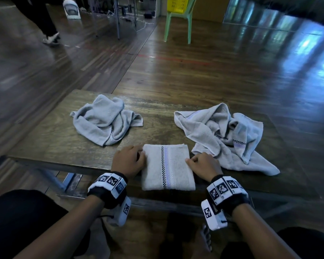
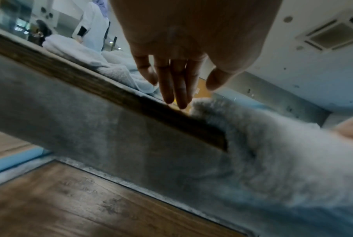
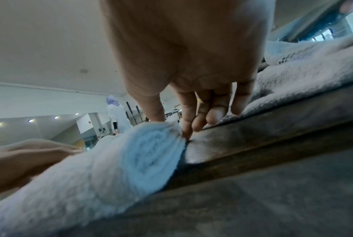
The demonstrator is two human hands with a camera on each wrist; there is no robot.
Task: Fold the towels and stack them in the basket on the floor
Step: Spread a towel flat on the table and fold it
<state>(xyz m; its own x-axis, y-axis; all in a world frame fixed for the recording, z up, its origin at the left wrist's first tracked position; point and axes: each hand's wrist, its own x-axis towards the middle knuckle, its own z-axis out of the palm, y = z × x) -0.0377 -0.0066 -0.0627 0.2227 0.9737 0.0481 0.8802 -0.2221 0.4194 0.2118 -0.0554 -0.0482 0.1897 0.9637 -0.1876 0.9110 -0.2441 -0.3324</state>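
Observation:
A folded grey towel (image 1: 167,167) with a checked stripe lies at the front edge of the wooden table (image 1: 54,143), and its near end hangs a little over the edge. My left hand (image 1: 138,156) rests against its left side. In the left wrist view the fingers (image 2: 175,96) are straight and touch the tabletop beside the towel (image 2: 252,144), with the thumb held apart. My right hand (image 1: 192,160) is at the right side. Its thumb lies on top of the folded towel (image 3: 131,152) and the index fingertip (image 3: 186,136) touches the table at the towel's edge.
One crumpled grey towel (image 1: 105,120) lies at the table's back left and a larger crumpled heap (image 1: 226,135) at the right, close to my right hand. A green chair (image 1: 178,21) carrying a yellow basket (image 1: 177,4) stands far off on the wooden floor. A person's legs (image 1: 45,19) are at the far left.

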